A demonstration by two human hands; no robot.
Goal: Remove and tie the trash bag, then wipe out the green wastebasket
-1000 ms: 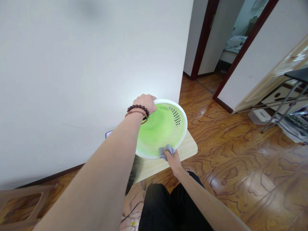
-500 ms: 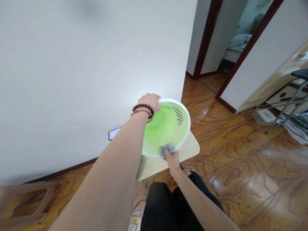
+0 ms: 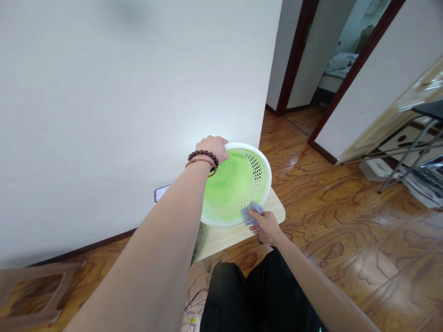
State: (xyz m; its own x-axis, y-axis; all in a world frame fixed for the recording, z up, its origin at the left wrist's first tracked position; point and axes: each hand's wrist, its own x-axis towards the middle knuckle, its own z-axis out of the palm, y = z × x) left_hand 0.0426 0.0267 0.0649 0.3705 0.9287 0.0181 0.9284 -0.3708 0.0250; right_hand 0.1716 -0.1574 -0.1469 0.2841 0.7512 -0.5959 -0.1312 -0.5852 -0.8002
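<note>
Closest in, black trousers (image 3: pixel 235 295) fill the bottom, and the left forearm (image 3: pixel 162 230) cuts big and bold across the middle! Just beyond the knees comes the right hand (image 3: pixel 268 223), pinching a folded grey cloth (image 3: pixel 251 214) between thumb and fingers, and that cloth is on the near right edge of the basket (image 3: pixel 230 184), right at the fingertips. What a container: white rim, bright green inside, rows of small holes down its right wall, a few pale specks showing on the green. Its left part is blocked by that forearm, so what lies there can't be told. Up at the far left of the rim, the left hand (image 3: pixel 212 148) has it clasped, knuckles on top, dark beads (image 3: pixel 206 153) round the wrist; the fingertips are hidden. Under it all, a pale wooden table (image 3: pixel 221 242), and past the forearm a phone (image 3: pixel 161 192), partly covered, near the white wall (image 3: pixel 104 92). Off to the left, a brownish stool (image 3: pixel 57 295) on the wood floor (image 3: pixel 346 230). Over on the right, a white box (image 3: pixel 375 169), contents unseen, beside a metal-legged stand (image 3: pixel 431 109). Farthest back, through a dark-framed doorway, a bed (image 3: pixel 341 64)!
</note>
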